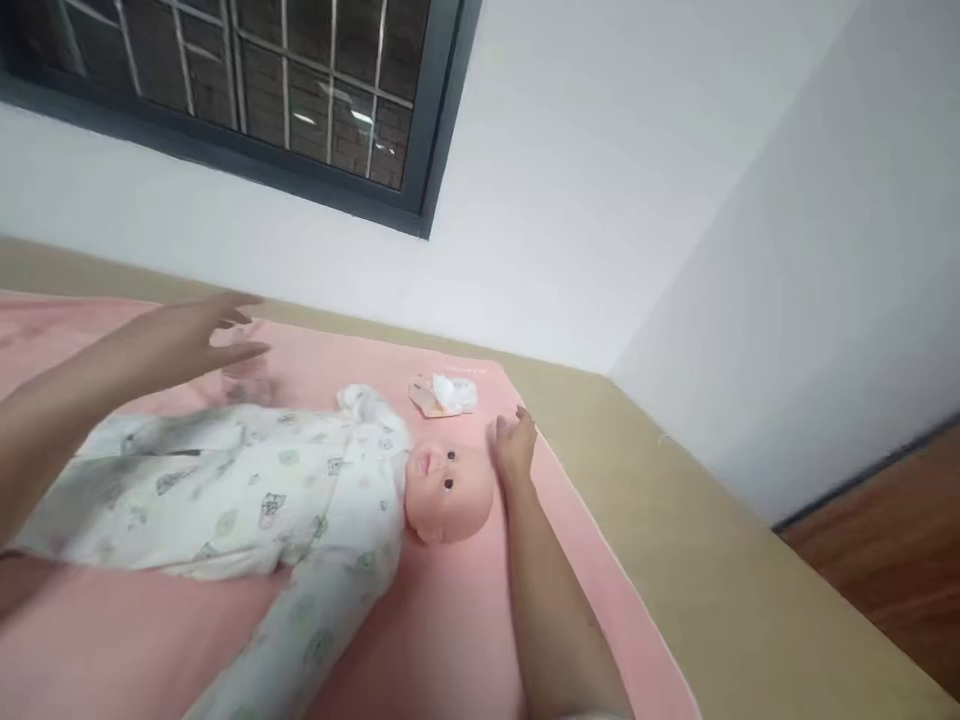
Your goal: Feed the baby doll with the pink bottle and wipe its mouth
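A baby doll lies on its back on a pink sheet, its head toward the right. It wears a white outfit printed with small green and grey figures. My left hand hovers over the far side of the doll's lower body, fingers apart and holding nothing. Beneath it is a blurred patch that I cannot make out. Just beyond the crown of the doll's head is my right hand, low over the sheet, with fingers loosely bent, apart, and nothing seen in them. A small white and orange soft packet lies near the doll's head.
The sheet covers part of a tan surface that meets a white wall at the back and right. A dark-framed window with bars is above. Brown wood-grain panelling shows at the lower right.
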Action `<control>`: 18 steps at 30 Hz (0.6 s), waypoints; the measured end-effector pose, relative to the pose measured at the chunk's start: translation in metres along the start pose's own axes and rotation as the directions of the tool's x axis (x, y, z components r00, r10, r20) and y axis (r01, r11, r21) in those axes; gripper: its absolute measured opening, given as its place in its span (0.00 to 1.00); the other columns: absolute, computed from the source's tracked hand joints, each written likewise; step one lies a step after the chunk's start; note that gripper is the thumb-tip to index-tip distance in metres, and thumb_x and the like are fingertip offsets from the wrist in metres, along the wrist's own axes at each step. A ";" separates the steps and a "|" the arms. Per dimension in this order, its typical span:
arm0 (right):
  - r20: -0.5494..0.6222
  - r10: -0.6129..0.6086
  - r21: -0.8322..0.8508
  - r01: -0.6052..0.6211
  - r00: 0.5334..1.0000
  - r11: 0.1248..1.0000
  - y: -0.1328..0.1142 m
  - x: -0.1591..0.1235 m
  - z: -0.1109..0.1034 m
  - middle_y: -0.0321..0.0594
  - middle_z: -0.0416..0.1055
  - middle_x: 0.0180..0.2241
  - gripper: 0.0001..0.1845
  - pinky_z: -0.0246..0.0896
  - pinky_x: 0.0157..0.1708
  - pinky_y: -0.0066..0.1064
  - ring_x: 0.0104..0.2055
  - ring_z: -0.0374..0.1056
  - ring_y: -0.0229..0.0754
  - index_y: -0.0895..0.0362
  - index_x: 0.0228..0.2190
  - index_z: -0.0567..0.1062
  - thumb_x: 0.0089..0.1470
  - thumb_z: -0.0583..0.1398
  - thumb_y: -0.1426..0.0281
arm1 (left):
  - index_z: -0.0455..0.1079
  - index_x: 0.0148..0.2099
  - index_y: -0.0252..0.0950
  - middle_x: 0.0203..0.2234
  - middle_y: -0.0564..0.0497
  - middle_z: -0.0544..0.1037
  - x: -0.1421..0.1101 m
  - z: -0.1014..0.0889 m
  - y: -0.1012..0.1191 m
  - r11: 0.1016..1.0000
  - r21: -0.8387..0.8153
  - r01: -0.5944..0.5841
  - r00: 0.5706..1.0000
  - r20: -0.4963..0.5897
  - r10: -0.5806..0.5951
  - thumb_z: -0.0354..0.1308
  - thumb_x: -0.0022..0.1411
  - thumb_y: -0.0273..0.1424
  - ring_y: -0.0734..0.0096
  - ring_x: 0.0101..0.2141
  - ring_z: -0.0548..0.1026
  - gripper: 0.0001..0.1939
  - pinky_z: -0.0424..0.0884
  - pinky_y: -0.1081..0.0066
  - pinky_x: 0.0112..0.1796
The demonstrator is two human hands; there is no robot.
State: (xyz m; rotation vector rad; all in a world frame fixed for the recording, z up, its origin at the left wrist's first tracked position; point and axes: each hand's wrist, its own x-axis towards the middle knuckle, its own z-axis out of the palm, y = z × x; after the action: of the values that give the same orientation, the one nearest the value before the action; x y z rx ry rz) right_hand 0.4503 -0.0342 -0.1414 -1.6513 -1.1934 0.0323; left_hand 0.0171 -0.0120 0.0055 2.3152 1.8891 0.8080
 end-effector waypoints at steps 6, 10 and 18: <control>-0.056 -0.248 -0.013 0.247 0.967 0.969 -0.018 -0.004 -0.010 0.49 0.71 0.43 0.18 0.54 0.53 0.42 0.51 0.61 0.48 0.59 0.41 0.71 0.58 0.47 0.65 | 0.68 0.54 0.42 0.51 0.49 0.74 -0.015 0.009 0.107 0.912 -0.296 -0.285 0.866 0.329 0.377 0.44 0.62 0.55 0.58 0.48 0.71 0.30 0.66 0.66 0.45; 0.074 -0.354 0.024 0.354 0.932 0.935 -0.031 -0.014 -0.009 0.46 0.73 0.38 0.17 0.58 0.48 0.37 0.46 0.63 0.45 0.58 0.37 0.73 0.59 0.47 0.67 | 0.72 0.50 0.39 0.47 0.46 0.76 -0.002 0.036 0.158 0.827 -0.377 -0.418 0.653 0.508 0.562 0.40 0.64 0.55 0.59 0.43 0.73 0.31 0.66 0.66 0.45; 0.404 -0.344 -0.042 0.392 0.848 0.919 -0.050 -0.025 0.004 0.44 0.73 0.35 0.08 0.58 0.38 0.31 0.41 0.65 0.43 0.59 0.34 0.75 0.53 0.57 0.69 | 0.76 0.39 0.35 0.40 0.41 0.79 0.021 0.114 0.203 0.846 -0.476 -0.239 0.370 0.761 0.533 0.55 0.49 0.58 0.51 0.41 0.74 0.31 0.71 0.59 0.42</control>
State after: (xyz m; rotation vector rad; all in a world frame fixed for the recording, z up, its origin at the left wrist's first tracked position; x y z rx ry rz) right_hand 0.4019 -0.0514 -0.1188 -1.5333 -1.8404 0.0469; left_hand 0.2502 -0.0122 -0.0138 2.2609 0.6927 -0.1902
